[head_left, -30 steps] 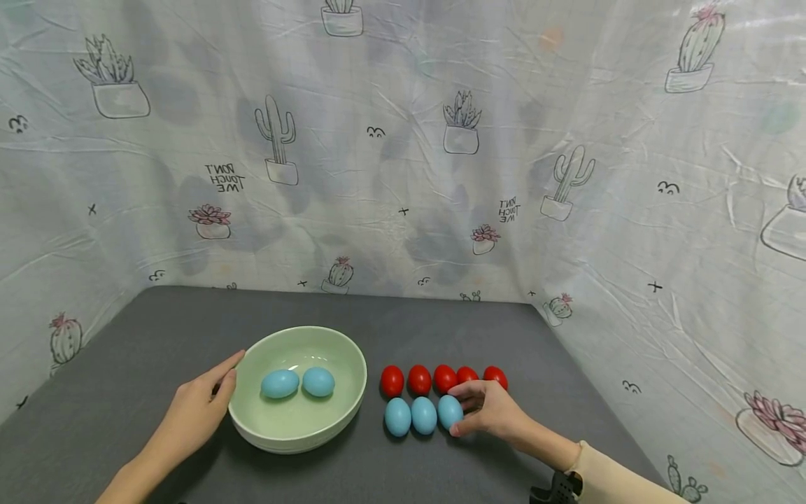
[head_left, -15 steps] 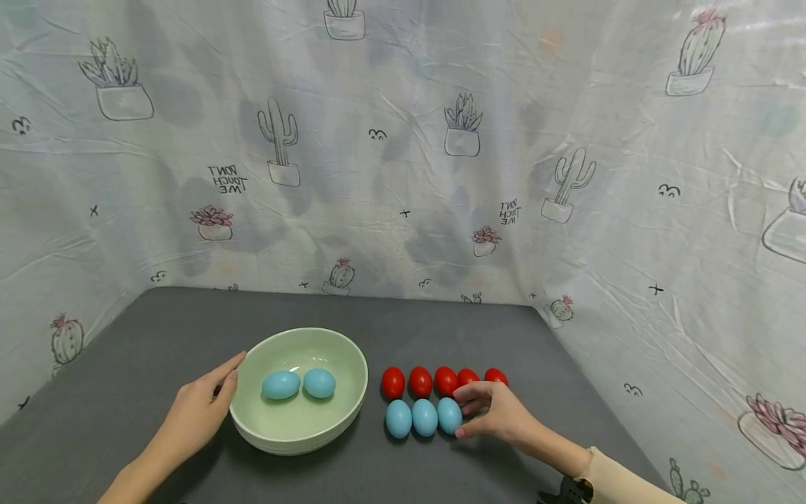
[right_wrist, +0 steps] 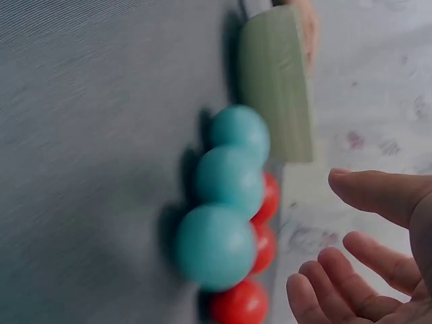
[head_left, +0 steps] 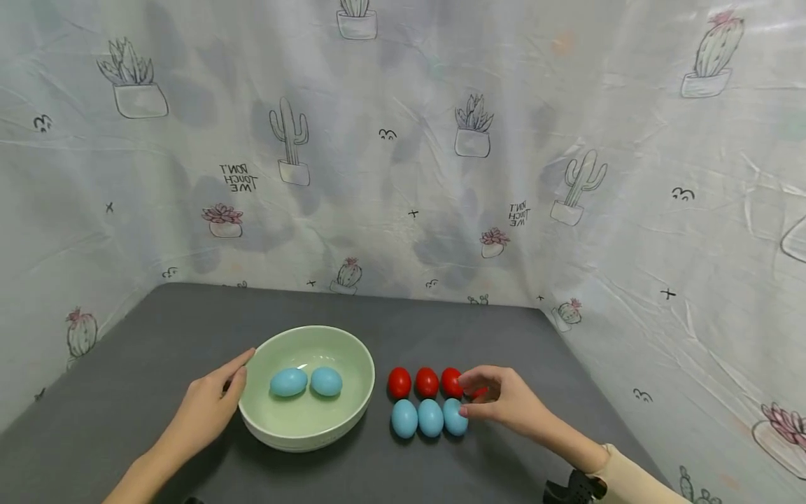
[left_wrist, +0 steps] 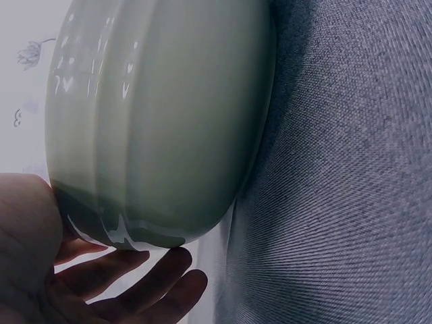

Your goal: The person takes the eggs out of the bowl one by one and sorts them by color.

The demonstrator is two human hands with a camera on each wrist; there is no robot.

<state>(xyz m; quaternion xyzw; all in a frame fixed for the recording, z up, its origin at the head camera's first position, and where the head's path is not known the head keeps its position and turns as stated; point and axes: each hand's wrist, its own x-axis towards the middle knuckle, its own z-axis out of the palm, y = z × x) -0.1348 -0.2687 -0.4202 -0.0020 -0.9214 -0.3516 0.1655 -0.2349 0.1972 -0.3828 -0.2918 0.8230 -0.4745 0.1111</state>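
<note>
On the grey table stands a pale green bowl (head_left: 306,437) with two blue eggs (head_left: 288,382) inside. My left hand (head_left: 204,409) rests against its left wall, fingers extended along the outside just under the rim. The left wrist view shows those fingers (left_wrist: 155,283) at the bowl's outer wall (left_wrist: 182,121). To the right, three more blue eggs (head_left: 431,418) lie side by side in a row. My right hand (head_left: 504,399) hovers at the right end of that row, thumb and fingers spread apart with nothing between them. In the right wrist view its fingers (right_wrist: 337,287) are loosely bent, above the eggs.
Behind the blue row lies a row of red eggs (head_left: 427,383), its right end hidden by my right hand. A white curtain (head_left: 378,175) printed with cacti encloses the grey table (head_left: 208,308) at the back and sides.
My right hand has drawn back from the rightmost blue egg and risen, covering more of the red row. The left hand stays at the bowl. The head view has shifted slightly.
</note>
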